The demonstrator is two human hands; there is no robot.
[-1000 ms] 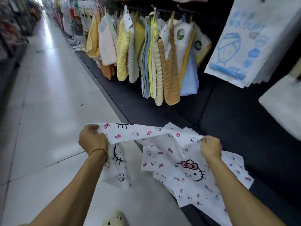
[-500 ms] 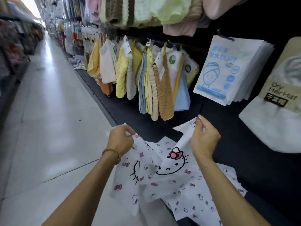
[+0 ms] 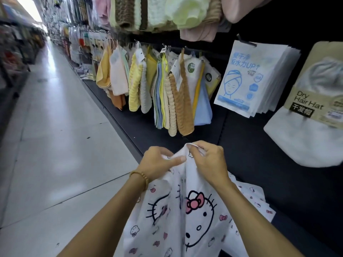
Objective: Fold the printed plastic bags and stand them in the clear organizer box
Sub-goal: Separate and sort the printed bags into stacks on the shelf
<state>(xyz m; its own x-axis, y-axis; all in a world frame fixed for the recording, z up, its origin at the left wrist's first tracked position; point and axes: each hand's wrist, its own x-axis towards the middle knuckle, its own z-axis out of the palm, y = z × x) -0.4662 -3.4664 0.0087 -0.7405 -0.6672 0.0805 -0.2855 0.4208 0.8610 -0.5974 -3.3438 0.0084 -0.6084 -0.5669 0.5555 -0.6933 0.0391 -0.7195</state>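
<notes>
A white plastic bag (image 3: pixel 185 216) printed with a cat face, a pink bow and small pink bows hangs folded lengthwise in front of me. My left hand (image 3: pixel 157 162) and my right hand (image 3: pixel 207 160) pinch its top edge side by side, almost touching. Below and to the right, more of the same printed bags (image 3: pixel 254 199) lie on the dark shelf. No clear organizer box is in view.
A dark shelf unit (image 3: pixel 278 191) runs along the right. Coloured towels (image 3: pixel 167 97) hang from hooks above it, with white hair-cap packets (image 3: pixel 246 78) and a "Dry Hair Hat" pack (image 3: pixel 306 108) beside them. The pale tiled aisle floor (image 3: pixel 61 145) stretches away on the left.
My hands have come together from wide apart, bringing the two top corners of the bag to meet. The bag now hangs doubled over, and my view has tilted upward.
</notes>
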